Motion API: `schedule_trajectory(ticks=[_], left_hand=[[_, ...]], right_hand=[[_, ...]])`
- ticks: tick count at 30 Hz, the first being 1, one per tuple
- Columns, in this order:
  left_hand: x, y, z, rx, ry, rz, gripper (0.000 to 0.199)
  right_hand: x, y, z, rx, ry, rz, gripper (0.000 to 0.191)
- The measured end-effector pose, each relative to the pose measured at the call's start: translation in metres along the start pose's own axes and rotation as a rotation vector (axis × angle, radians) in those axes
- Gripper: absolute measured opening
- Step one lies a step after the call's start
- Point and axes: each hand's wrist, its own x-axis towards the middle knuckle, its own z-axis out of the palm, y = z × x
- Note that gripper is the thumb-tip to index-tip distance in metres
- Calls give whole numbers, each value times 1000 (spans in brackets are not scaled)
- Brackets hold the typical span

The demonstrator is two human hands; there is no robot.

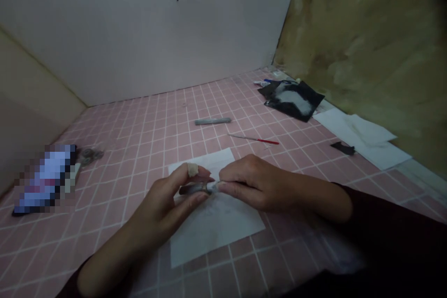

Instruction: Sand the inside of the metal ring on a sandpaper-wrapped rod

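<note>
Over a white paper sheet point(216, 237), my left hand point(174, 202) has its fingers and thumb round a dark, rounded object point(190, 189), too dim to identify. Beige tape is wrapped on one of its fingers. My right hand point(256, 184) is closed, its thumb and fingers pinching a small whitish piece point(213, 187) at the right end of the dark object. The fingertips of both hands almost meet there.
Beyond the paper lie a red-handled needle file point(267, 141) and a grey bar point(213, 121). Black sheets with white powder point(296, 100), white papers point(377, 144) and a black scrap point(343, 148) are at right. A blurred phone point(47, 179) and small coiled items point(90, 154) sit at left.
</note>
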Motion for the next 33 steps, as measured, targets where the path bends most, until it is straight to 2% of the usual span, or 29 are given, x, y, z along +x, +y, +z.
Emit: schedule_trajectory(ticks=[2,8,16,22,33], left_hand=[[1,-1,0,-26,-23,5,19],[-2,-8,2,-48,8,9,22],[0,4,1,-15,31,-31,19],[0,3,1,2,-23,-33,21],[-1,5,1,4,-52,1,23]], right_hand=[[0,-1,0,-5,-8,2,29],[1,-3,-1,-11,-34,-4,29],[0,-1,1,53,-43,-9,30],[0,-1,1,76,-52,0,31],[2,-2,0,95,-75,3,29]])
